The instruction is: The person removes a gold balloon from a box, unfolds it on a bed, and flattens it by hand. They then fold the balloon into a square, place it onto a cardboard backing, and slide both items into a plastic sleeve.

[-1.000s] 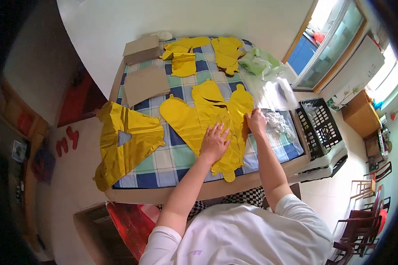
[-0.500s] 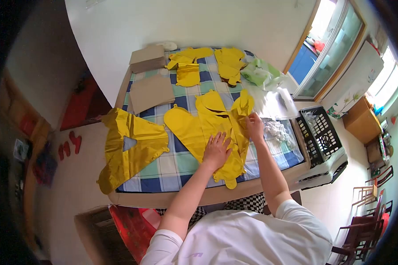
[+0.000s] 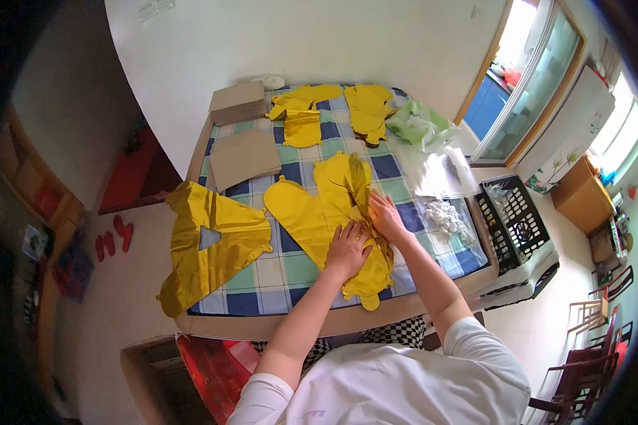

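A large gold foil sheet (image 3: 298, 212) lies flat on the plaid cloth in front of me, its right part folded inward. My left hand (image 3: 348, 248) rests on it with the fingers spread. Against the folded right edge lies my right hand (image 3: 388, 215), fingers stretched out and palm down. Another gold foil piece (image 3: 220, 244), with a small triangular gap in it, spreads over the table's left side. Farther back are two smaller groups of gold foil (image 3: 303, 127) (image 3: 368, 110).
Cardboard stacks (image 3: 238, 104) (image 3: 244, 159) sit at the back left. On the right are a green-white plastic bag (image 3: 420, 126), clear plastic sleeves (image 3: 446, 172), a pile of small white items (image 3: 446, 218) and a black basket (image 3: 512, 219) beside the table.
My right hand has moved left and folded the right flap of the foil inward. Its fingers, earlier at the flap's edge, now lie flat. My left hand stays in place.
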